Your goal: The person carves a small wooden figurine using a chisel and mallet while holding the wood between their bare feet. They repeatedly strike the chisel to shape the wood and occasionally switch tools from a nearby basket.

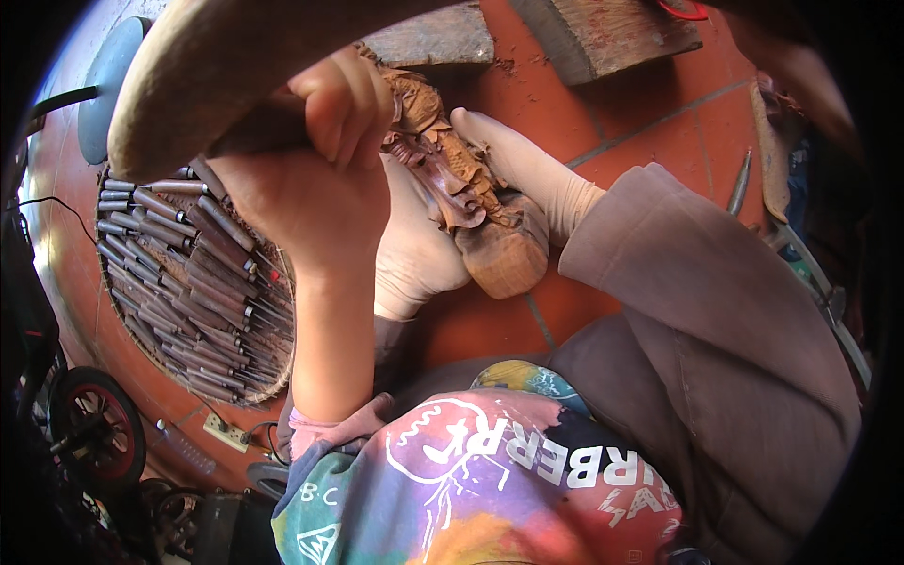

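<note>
At the far left, a red-rimmed wheel [99,428] stands near a clear bottle [184,447] lying on the tiled floor [659,132]. A round tray [281,384] crowded with chisels [212,282] comes next, its right edge running just beside the left forearm in this view, leaving little visible room there. The left hand [311,184] is raised, its fingers curled tight against the dark underside of a large, round-ended wooden piece [207,75], which it grips. The right hand is out of view, so its state cannot be told. Further right, the carved wooden figure [452,179] lies tilted between the left foot [414,264] and the right foot [527,169], block end toward the body. Bare tile opens beyond the right foot, bounded above by a wood block [612,38] and rightward by a pointed tool [740,184].
</note>
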A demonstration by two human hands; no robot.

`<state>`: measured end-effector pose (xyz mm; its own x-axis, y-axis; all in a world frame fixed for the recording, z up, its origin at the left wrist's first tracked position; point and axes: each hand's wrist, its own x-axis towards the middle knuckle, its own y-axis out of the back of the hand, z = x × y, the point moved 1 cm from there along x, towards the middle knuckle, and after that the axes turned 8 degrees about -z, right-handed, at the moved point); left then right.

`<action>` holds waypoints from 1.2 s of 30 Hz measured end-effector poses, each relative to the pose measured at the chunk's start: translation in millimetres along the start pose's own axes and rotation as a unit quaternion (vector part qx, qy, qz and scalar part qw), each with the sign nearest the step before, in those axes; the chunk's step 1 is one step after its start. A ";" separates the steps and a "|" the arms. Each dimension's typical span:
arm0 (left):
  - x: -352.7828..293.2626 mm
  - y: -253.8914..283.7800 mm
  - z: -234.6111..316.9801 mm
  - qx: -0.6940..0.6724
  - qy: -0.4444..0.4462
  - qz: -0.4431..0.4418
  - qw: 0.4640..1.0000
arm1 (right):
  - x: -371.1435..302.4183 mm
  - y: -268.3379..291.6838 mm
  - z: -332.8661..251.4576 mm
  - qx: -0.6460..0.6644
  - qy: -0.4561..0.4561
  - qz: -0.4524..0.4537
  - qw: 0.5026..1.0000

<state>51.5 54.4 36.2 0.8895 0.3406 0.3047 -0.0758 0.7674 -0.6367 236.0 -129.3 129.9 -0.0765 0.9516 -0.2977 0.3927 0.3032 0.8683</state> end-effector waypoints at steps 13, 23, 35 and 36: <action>0.3 25.8 11.6 -0.083 0.027 -0.027 0.996 | 23.0 -7.6 16.7 0.017 -0.004 -0.003 1.000; -3.4 9.6 13.9 -0.092 0.037 -0.036 0.994 | 32.8 -6.2 15.2 0.015 -0.003 0.002 1.000; -2.0 19.9 2.9 -0.075 -0.013 -0.020 0.997 | 35.4 -2.1 14.7 0.008 -0.002 0.011 1.000; -2.3 19.7 2.6 -0.074 -0.014 -0.018 0.997 | 32.9 -1.7 13.2 0.006 -0.003 0.011 1.000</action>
<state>46.8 70.1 24.8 0.8778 0.3301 0.3473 0.0256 0.6915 -0.7219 244.9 -99.2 113.4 -0.0627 0.9575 -0.2815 0.4052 0.2822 0.8696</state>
